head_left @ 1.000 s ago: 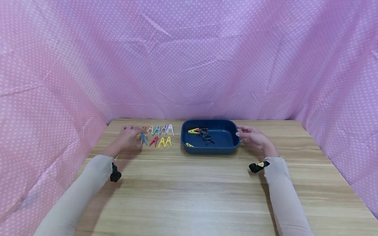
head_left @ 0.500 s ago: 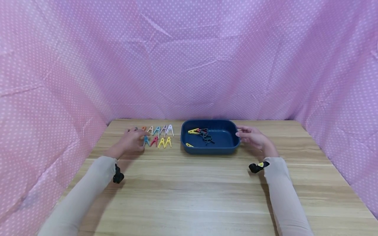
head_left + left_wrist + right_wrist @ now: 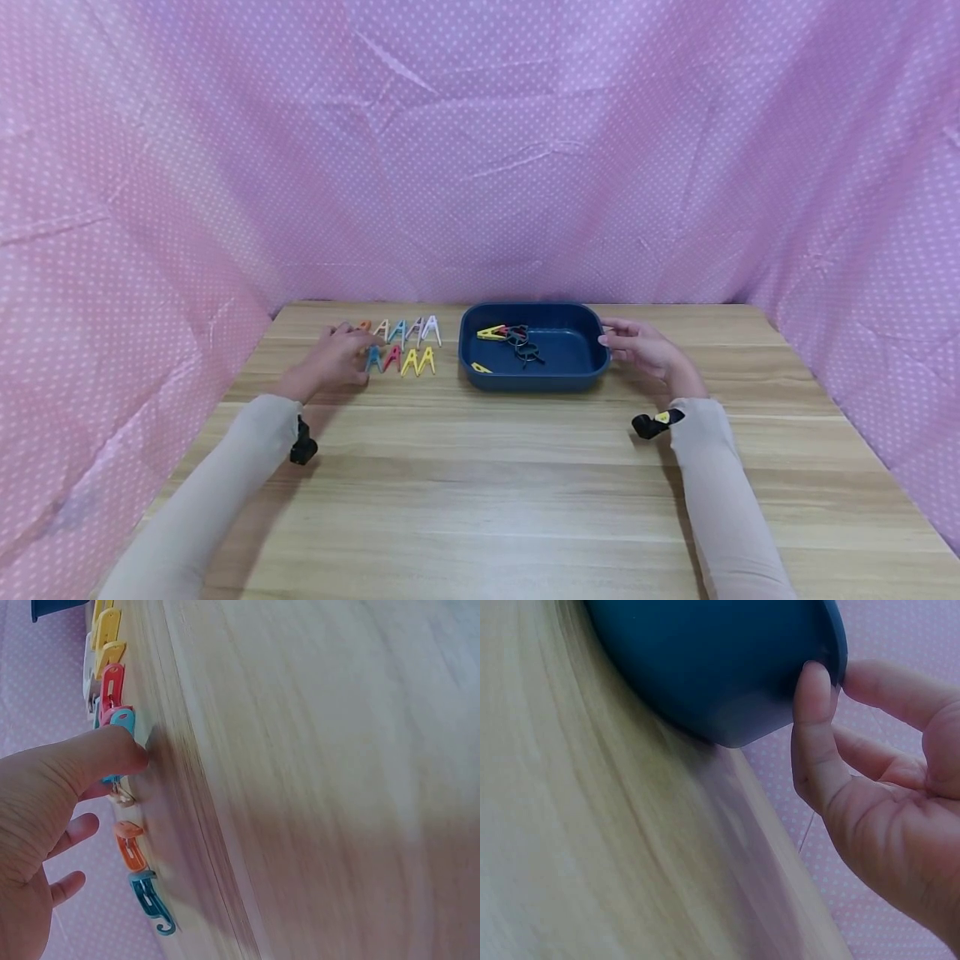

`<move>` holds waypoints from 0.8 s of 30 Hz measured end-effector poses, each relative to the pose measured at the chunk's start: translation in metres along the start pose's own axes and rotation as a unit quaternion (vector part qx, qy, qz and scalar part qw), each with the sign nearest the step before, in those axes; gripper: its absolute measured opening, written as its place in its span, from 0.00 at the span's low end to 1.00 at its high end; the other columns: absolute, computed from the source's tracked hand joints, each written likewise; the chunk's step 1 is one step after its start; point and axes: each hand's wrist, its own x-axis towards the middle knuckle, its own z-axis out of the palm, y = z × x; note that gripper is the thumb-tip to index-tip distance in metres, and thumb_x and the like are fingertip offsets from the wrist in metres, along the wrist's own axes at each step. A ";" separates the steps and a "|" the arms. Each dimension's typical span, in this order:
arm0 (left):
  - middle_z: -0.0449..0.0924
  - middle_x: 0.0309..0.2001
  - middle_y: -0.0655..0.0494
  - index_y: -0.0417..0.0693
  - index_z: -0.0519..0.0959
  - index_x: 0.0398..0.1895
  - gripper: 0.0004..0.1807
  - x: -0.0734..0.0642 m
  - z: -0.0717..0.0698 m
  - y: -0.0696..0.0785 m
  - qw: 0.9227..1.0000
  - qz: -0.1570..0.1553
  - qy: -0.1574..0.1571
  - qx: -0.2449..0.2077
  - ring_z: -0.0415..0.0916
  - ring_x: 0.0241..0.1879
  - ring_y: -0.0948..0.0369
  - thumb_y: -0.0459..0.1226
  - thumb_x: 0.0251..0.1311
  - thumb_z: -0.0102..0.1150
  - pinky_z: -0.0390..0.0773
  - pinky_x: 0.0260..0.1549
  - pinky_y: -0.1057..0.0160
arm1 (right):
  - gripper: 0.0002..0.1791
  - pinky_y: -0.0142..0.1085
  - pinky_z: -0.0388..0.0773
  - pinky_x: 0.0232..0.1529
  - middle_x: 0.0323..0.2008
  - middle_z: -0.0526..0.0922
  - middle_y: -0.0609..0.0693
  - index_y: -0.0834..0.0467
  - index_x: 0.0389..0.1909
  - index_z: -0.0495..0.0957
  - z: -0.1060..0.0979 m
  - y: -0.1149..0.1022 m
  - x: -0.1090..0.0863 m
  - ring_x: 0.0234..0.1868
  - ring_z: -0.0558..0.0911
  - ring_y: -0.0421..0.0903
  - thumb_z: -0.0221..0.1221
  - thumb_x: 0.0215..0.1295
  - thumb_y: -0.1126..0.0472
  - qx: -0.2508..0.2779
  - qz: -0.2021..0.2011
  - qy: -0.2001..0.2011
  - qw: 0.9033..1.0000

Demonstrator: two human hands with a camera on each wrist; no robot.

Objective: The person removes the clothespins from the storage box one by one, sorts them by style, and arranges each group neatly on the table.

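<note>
My left hand point(image 3: 330, 362) is at the left of two rows of clothespins, thumb and index finger around a blue clothespin point(image 3: 374, 360). The left wrist view shows the thumb covering that clothespin's middle. Right beside it lies a red clothespin point(image 3: 392, 358), then two yellow ones point(image 3: 409, 362). Behind them are orange, peach, blue, mauve and white clothespins point(image 3: 431, 330). With thumb and fingers, my right hand point(image 3: 645, 350) pinches the right rim of a dark blue plastic basin point(image 3: 536, 382). Inside the basin lie yellow clothespins point(image 3: 491, 333) and dark green round clips point(image 3: 529, 354).
Everything stands near the back of a wood-grain table point(image 3: 480, 483). A pink dotted curtain point(image 3: 510, 167) hangs behind and at both sides. A teal clothespin point(image 3: 152, 901), hidden in the head view, lies past the orange one point(image 3: 130, 847) in the left wrist view.
My left hand has moved slightly right, bringing the blue clothespin down upright beside the red one, which also shifted a little right. My right hand and the basin stay put.
</note>
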 end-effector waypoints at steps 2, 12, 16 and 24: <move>0.82 0.60 0.46 0.46 0.81 0.61 0.34 0.001 0.000 0.000 1.000 0.001 -0.002 -0.001 0.70 0.52 0.47 0.32 0.45 0.75 0.57 0.63 0.29 | 0.35 0.25 0.81 0.45 0.43 0.81 0.42 0.73 0.77 0.49 0.000 0.000 0.000 0.42 0.82 0.33 0.52 0.76 0.69 0.003 0.001 0.001 1.000; 0.82 0.61 0.46 0.46 0.81 0.61 0.34 0.002 0.002 0.002 1.000 0.000 -0.007 -0.008 0.71 0.56 0.46 0.30 0.45 0.75 0.58 0.64 0.30 | 0.36 0.25 0.80 0.43 0.41 0.80 0.41 0.73 0.78 0.46 0.000 0.001 0.000 0.40 0.82 0.32 0.50 0.76 0.70 0.015 0.002 0.000 1.000; 0.81 0.62 0.45 0.46 0.81 0.61 0.33 0.002 0.000 0.003 1.000 0.010 -0.008 0.002 0.71 0.57 0.45 0.30 0.46 0.75 0.62 0.61 0.30 | 0.35 0.25 0.80 0.45 0.42 0.80 0.41 0.73 0.77 0.47 -0.001 0.001 0.000 0.42 0.82 0.32 0.51 0.76 0.69 0.004 0.002 0.000 1.000; 0.79 0.64 0.44 0.46 0.80 0.62 0.33 0.005 0.000 0.005 1.000 0.007 -0.021 0.005 0.71 0.60 0.42 0.30 0.46 0.74 0.58 0.64 0.27 | 0.35 0.25 0.80 0.45 0.41 0.80 0.41 0.73 0.77 0.47 -0.001 0.002 0.001 0.41 0.82 0.32 0.50 0.77 0.69 0.007 0.001 -0.001 1.000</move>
